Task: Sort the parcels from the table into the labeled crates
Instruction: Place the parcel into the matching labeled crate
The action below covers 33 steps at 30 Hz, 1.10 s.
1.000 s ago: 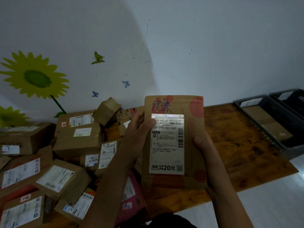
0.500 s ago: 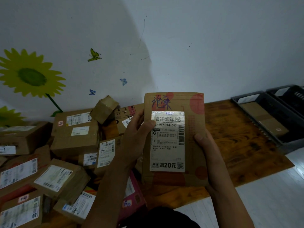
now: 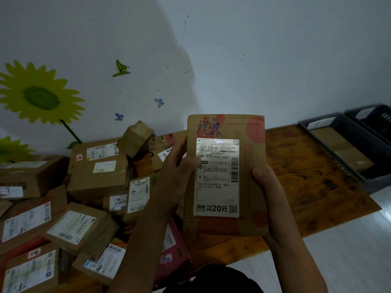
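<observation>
I hold a flat brown cardboard parcel (image 3: 249, 187) upright above the wooden table (image 3: 300, 178), its white shipping label facing me. My left hand (image 3: 175, 176) grips its left edge, thumb on the label. My right hand (image 3: 268, 187) grips its right edge, thumb on the front. Red dots and blue handwriting mark the cardboard. A heap of several labelled cardboard parcels (image 3: 97, 170) covers the table's left half. A dark crate (image 3: 330, 123) at the right end holds a brown parcel (image 3: 342, 151).
A second dark crate (image 3: 376, 119) sits beside the first at the far right. A pink parcel (image 3: 175, 248) lies under my left forearm. The white wall with sunflower and butterfly stickers backs the table. Light floor shows at lower right.
The parcel and both hands keep the same hold. The view has drifted slightly, so the table and crates sit a little higher in the frame.
</observation>
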Each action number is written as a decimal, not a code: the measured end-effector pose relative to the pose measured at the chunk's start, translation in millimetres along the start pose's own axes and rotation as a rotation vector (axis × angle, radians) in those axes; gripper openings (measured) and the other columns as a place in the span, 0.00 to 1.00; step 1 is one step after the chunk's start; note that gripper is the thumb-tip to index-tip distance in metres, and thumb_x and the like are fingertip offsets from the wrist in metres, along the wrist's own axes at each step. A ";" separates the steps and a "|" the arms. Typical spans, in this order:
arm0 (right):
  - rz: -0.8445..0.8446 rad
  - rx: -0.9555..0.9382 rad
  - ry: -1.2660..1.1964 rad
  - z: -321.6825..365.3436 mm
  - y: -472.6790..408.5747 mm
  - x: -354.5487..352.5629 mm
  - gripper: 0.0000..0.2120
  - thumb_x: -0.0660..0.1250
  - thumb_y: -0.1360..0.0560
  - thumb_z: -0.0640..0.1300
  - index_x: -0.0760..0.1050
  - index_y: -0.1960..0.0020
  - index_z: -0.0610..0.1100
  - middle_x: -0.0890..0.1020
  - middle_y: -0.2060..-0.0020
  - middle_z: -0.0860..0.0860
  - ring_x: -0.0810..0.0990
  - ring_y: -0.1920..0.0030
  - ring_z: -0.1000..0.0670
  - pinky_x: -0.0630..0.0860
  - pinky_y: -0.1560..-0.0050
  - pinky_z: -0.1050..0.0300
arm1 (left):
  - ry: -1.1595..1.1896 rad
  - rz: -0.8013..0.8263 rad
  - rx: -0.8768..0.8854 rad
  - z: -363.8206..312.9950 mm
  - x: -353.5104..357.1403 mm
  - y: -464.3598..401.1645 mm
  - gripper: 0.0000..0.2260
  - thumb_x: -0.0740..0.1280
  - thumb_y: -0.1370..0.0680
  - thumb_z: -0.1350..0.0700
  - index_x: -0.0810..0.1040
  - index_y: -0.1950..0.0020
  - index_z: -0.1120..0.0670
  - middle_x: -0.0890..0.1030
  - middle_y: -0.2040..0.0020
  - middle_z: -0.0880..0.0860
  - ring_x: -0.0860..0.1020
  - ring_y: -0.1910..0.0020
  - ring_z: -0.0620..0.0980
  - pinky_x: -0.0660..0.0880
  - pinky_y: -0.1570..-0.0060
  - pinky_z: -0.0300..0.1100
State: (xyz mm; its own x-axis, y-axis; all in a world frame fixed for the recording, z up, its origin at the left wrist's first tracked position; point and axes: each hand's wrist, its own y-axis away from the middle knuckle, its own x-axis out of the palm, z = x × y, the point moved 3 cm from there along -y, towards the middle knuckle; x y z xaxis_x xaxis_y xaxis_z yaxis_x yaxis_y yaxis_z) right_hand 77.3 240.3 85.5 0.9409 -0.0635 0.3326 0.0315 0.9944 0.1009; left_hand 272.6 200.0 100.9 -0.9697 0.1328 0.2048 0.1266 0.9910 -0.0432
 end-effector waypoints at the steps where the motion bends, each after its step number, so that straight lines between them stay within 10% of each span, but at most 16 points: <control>1: -0.003 -0.004 -0.001 -0.5 0.1 -0.3 0.31 0.71 0.31 0.57 0.74 0.30 0.47 0.82 0.39 0.40 0.81 0.40 0.35 0.72 0.37 0.25 | 0.000 0.004 0.002 0.4 0.0 0.3 0.34 0.67 0.30 0.47 0.69 0.27 0.58 0.83 0.42 0.57 0.84 0.46 0.57 0.81 0.55 0.45; 33: -0.098 -0.008 -0.047 2.2 -1.2 -8.6 0.34 0.72 0.32 0.57 0.75 0.31 0.42 0.83 0.41 0.38 0.82 0.41 0.33 0.76 0.39 0.29 | -0.017 0.145 0.009 22.1 9.8 8.4 0.40 0.67 0.33 0.53 0.58 0.23 0.39 0.79 0.33 0.50 0.80 0.37 0.57 0.82 0.50 0.51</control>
State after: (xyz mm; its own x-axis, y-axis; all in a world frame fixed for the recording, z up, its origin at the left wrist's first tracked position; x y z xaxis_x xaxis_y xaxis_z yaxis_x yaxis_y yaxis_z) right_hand 68.5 239.4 84.6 0.9163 -0.1640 0.3654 0.1251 0.9839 0.1279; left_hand 259.5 209.3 80.9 -0.9450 0.2739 0.1789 0.2635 0.9613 -0.0800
